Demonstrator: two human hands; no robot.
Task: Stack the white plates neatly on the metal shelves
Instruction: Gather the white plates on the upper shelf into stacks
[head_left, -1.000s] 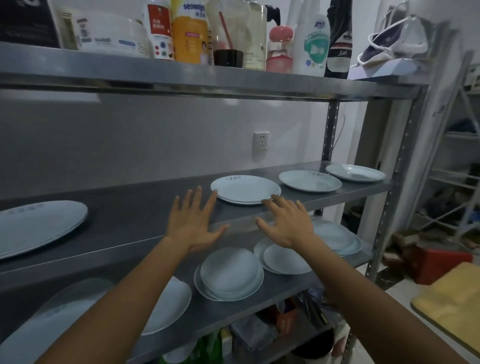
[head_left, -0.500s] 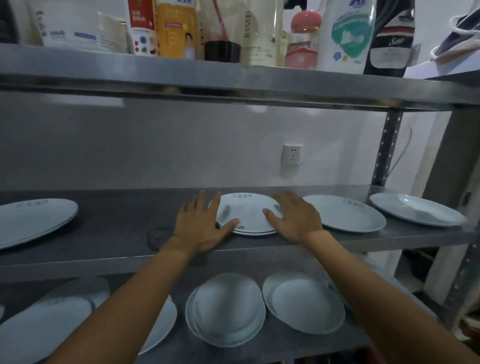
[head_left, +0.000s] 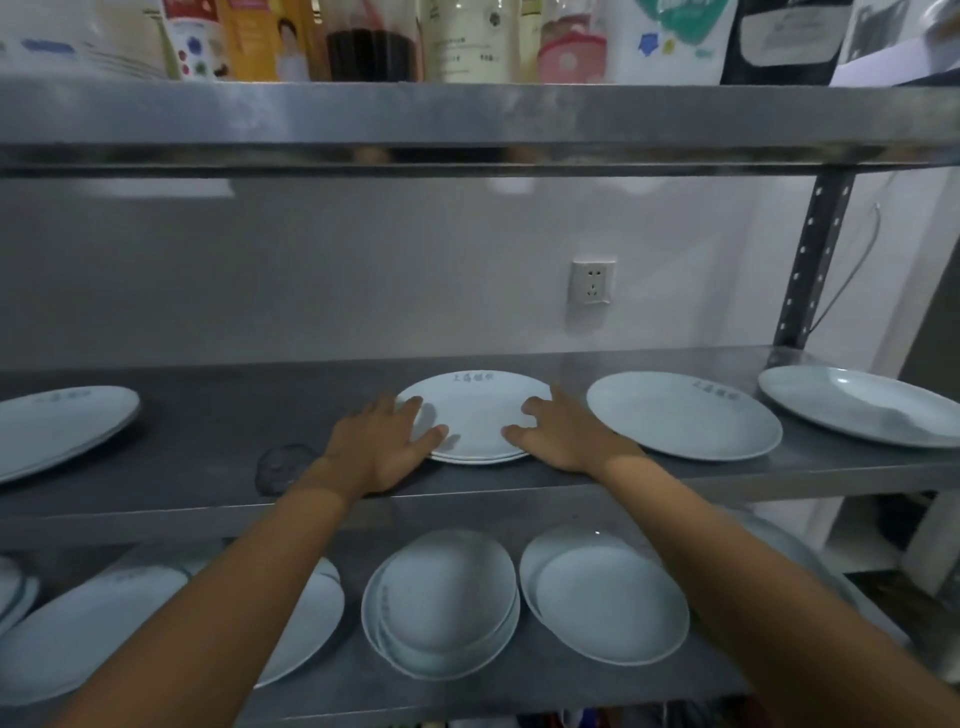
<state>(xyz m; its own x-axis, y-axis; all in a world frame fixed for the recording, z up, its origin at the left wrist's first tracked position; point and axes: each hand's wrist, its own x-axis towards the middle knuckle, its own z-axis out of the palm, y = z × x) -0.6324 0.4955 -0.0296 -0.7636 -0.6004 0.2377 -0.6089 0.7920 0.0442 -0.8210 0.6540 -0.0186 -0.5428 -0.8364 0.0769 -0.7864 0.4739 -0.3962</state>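
Plate stack: a short stack of white plates (head_left: 475, 415), two or three deep, sat on the middle shelf (head_left: 208, 431) between the two grips.
Left grip: the left grip (head_left: 374, 447) lay spread over the stack's left rim, fingers fairly flat, clasping nothing.
Right grip: the right grip (head_left: 566, 436) mirrored it on the right rim, equally flat and unclasped.
Handling: glazed, stiff and chippable; probably slick on steel and on each other, and weighty together.
Best hold: opposite rims, fingertips under the bottom plate, thumbs on top.
Beyond the right grip: a single plate (head_left: 680, 415) just beside.
Beyond the left grip: an oval platter (head_left: 57, 421), well apart.
Below the grips: more plates (head_left: 447, 603) on the lower shelf (head_left: 358, 680).
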